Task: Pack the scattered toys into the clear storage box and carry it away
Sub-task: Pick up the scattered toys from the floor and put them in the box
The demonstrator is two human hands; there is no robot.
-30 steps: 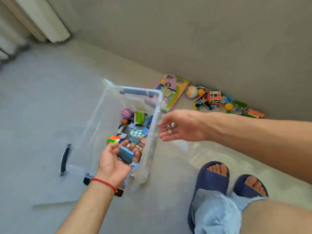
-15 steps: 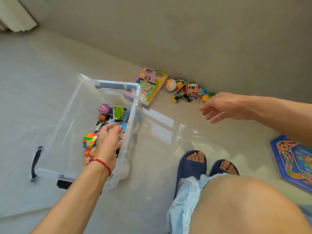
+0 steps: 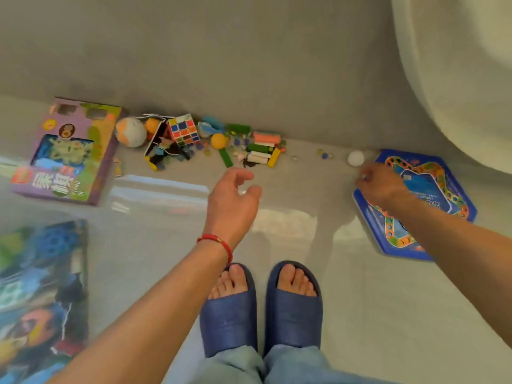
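The person stands in dark blue slide sandals (image 3: 260,306) on a pale grey floor (image 3: 374,314), looking down at toys strewn along the foot of a grey wall (image 3: 221,51).

The left hand (image 3: 231,202), with a red cord bracelet (image 3: 217,242) on its wrist, reaches forward above the floor with fingers loosely spread and relaxed, its grip released and touching nothing. It is near the toy pile but apart from it.

The right hand (image 3: 381,187) is over the near-left edge of a blue hexagonal board-game tray (image 3: 432,189) with a winding coloured track, which lies flat on the floor at the right. Its fingers are curled downward, but the blur hides whether the grip is grasping anything, so I cannot tell. A small white ball (image 3: 355,158) sits just beyond the hand, beside the tray.

Against the wall lie a multicoloured puzzle cube (image 3: 184,133), an orange-and-white ball (image 3: 130,132), a small orange ball (image 3: 219,141), coloured wooden blocks (image 3: 263,149) and a few scattered marbles (image 3: 324,155). A purple cardboard toy box (image 3: 69,151) lies flat to their left.

The clear plastic storage box (image 3: 41,300) shows only at the lower-left edge, blurred, with colourful toys inside.
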